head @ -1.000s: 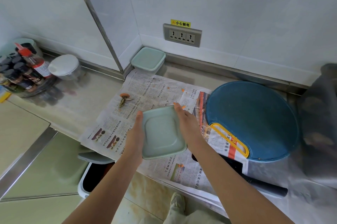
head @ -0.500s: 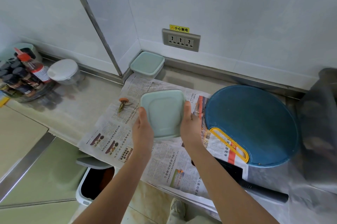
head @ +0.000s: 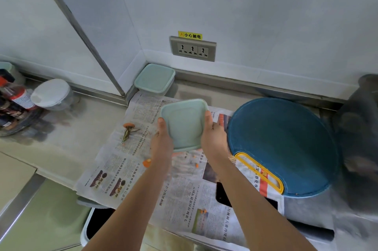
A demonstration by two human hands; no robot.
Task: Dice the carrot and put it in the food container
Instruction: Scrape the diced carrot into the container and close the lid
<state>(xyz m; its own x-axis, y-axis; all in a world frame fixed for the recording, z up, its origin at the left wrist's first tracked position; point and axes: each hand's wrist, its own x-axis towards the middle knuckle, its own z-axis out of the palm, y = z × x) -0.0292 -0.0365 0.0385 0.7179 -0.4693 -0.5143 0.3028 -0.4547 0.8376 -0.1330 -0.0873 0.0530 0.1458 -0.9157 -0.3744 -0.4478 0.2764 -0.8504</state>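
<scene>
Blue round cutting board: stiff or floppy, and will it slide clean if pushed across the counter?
Probably stiff: the cutting board lies flat with an even round edge. Pushed left, it would likely drag the newspaper tucked under its yellow handle. Lying flat, it should not roll.

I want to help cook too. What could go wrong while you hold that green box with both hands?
The box is gripped only at its sides by the left hand and right hand, so it might slip and fall. The black knife lies near the front edge of the counter, under the right forearm; pulling that arm back could bump it.
</scene>
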